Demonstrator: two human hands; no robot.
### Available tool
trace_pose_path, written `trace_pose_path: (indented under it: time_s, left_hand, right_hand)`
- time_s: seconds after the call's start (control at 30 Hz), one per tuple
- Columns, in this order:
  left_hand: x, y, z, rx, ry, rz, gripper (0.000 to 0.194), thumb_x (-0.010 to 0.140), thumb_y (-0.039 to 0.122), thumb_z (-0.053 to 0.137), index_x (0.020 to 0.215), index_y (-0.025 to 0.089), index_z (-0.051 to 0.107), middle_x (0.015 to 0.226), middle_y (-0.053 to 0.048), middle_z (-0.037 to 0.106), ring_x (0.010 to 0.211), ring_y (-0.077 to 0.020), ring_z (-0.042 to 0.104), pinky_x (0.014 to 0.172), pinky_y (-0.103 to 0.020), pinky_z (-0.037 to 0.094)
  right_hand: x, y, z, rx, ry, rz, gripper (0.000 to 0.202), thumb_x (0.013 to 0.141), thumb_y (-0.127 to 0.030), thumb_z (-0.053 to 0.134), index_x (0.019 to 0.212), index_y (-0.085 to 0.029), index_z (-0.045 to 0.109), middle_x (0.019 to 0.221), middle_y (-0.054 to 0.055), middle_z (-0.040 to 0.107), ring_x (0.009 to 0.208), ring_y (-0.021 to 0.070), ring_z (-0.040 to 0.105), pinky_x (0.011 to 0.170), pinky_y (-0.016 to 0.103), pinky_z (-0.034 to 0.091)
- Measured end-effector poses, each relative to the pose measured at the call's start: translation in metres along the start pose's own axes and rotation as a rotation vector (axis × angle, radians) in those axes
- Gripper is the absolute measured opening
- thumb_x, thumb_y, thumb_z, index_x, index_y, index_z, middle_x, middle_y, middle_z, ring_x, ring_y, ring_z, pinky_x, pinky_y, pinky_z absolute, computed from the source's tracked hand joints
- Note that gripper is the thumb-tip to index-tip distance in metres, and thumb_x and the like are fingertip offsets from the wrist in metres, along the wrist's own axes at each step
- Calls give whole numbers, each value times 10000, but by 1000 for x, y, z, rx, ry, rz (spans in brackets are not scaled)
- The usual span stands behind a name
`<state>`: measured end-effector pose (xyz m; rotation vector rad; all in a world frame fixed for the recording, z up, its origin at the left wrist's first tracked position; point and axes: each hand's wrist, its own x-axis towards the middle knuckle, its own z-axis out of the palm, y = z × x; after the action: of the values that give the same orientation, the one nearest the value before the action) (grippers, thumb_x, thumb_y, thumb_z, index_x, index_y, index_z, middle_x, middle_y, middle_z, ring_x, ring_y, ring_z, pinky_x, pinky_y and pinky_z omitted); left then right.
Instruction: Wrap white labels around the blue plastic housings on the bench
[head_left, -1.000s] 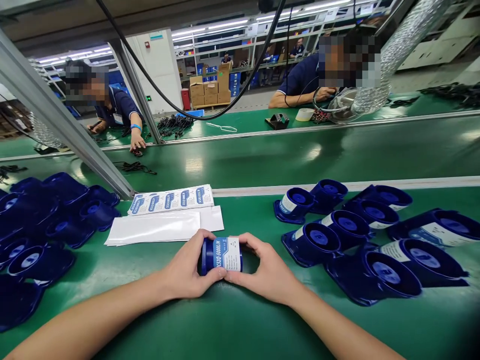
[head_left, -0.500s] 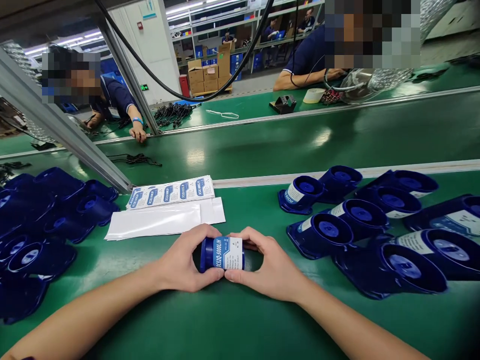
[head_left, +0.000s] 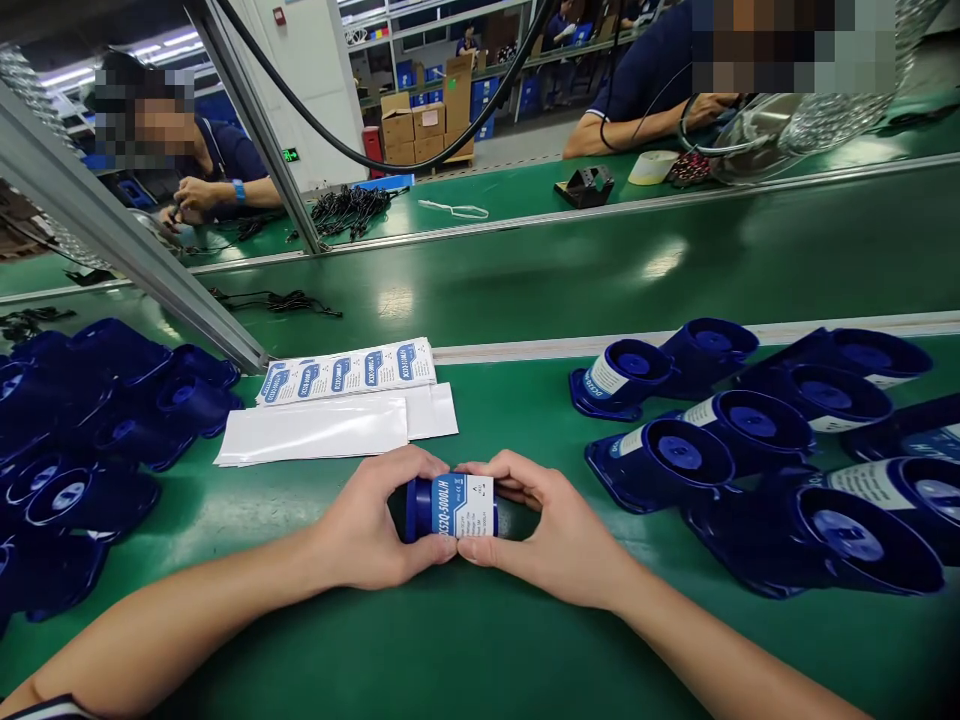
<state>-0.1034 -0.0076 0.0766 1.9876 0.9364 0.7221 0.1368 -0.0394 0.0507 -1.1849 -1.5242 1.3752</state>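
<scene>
A blue plastic housing (head_left: 421,508) lies on its side between my hands, low over the green tabletop. Around its barrel is a blue and white label (head_left: 463,507) with printed text facing me. My left hand (head_left: 390,515) grips the housing from the left, thumb below and fingers over the top. From the right, my right hand (head_left: 525,520) holds it with the thumb at the lower edge of the label and the fingertips behind. Both thumb tips nearly meet at the label's lower edge.
Printed label sheets (head_left: 345,372) lie behind white backing strips (head_left: 315,432). Blue housings (head_left: 176,405) are piled left; several labelled housings (head_left: 679,455) stand right. A metal post (head_left: 142,220) slants at left. Two people sit across the green bench (head_left: 510,285); a black cable (head_left: 352,185) hangs ahead.
The camera view has shifted slightly. My hands keep the same hold on the housing. Across the bench, the left person's hand has drawn back from the metal post toward their other hand.
</scene>
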Motion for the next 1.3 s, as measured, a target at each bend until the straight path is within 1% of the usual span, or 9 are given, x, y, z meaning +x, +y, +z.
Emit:
trace_pose_path:
  time_s: [0.1, 0.17, 0.3, 0.4, 0.5, 0.63, 0.83, 1.13, 1.3]
  left_hand:
    - [0, 6, -4, -5, -7, -66, 445, 699, 286, 941, 1093, 219, 744, 1160, -110, 813, 1061, -330, 778, 948, -469, 620]
    - [0, 8, -6, -14, -9, -89, 458, 677, 282, 953, 1089, 215, 765, 1151, -108, 823, 1051, -329, 787, 953, -470, 625]
    - [1, 9, -9, -68, -27, -162, 477, 645, 292, 989, 1066, 203, 783, 1150, -109, 830, 1043, -326, 794, 940, -462, 625]
    - [1, 10, -11, -114, -35, -212, 473, 643, 310, 1008, 1040, 194, 778, 1162, -114, 830, 1055, -328, 796, 944, -466, 623]
    - [0, 10, -11, -127, -20, -199, 466, 652, 310, 1005, 1045, 201, 780, 1169, -115, 831, 1076, -334, 796, 959, -478, 625]
    - [0, 9, -10, -138, -24, -177, 451, 655, 321, 1005, 1035, 205, 791, 1179, -126, 831, 1083, -338, 799, 963, -484, 633]
    - [-2, 11, -7, -113, -10, -161, 416, 666, 315, 1004, 1031, 224, 826, 1157, -116, 838, 1091, -346, 797, 968, -512, 632]
    - [-6, 12, -3, -131, 9, -100, 383, 730, 321, 988, 1039, 208, 792, 1157, -134, 834, 1099, -333, 795, 965, -508, 639]
    - [-6, 12, -2, -114, 16, -67, 390, 740, 325, 987, 1050, 209, 780, 1158, -132, 836, 1097, -326, 794, 960, -498, 642]
  right_hand:
    - [-2, 2, 1, -79, 7, -12, 464, 711, -357, 962, 1101, -285, 722, 1235, 59, 815, 1159, 337, 766, 1036, 506, 614]
    - [-3, 4, 3, -108, 17, -31, 472, 711, -360, 964, 1109, -286, 721, 1216, 59, 817, 1136, 337, 772, 1019, 505, 620]
    - [-5, 7, 5, -37, 3, -41, 477, 726, -354, 962, 1117, -278, 700, 1219, 64, 815, 1130, 320, 786, 983, 458, 657]
    - [-6, 6, 6, 9, 0, -29, 484, 738, -338, 953, 1144, -275, 696, 1282, 77, 799, 1199, 326, 773, 1044, 475, 648]
    - [-6, 4, 6, 36, 2, -11, 463, 730, -317, 948, 1118, -274, 700, 1307, 83, 796, 1236, 341, 761, 1050, 494, 651]
    - [-5, 2, 6, 53, -1, -3, 439, 705, -308, 955, 1061, -266, 700, 1260, 84, 818, 1202, 347, 776, 1001, 483, 672]
    - [-7, 6, 6, 79, 11, 2, 443, 689, -352, 977, 1034, -264, 713, 1260, 80, 818, 1207, 342, 773, 1065, 508, 631]
    - [-7, 4, 7, 116, 35, 34, 453, 629, -317, 995, 988, -257, 726, 1239, 96, 826, 1216, 363, 770, 1074, 529, 614]
    - [-7, 5, 8, 136, 36, 31, 439, 636, -333, 995, 974, -256, 726, 1241, 103, 829, 1213, 364, 773, 1066, 524, 622]
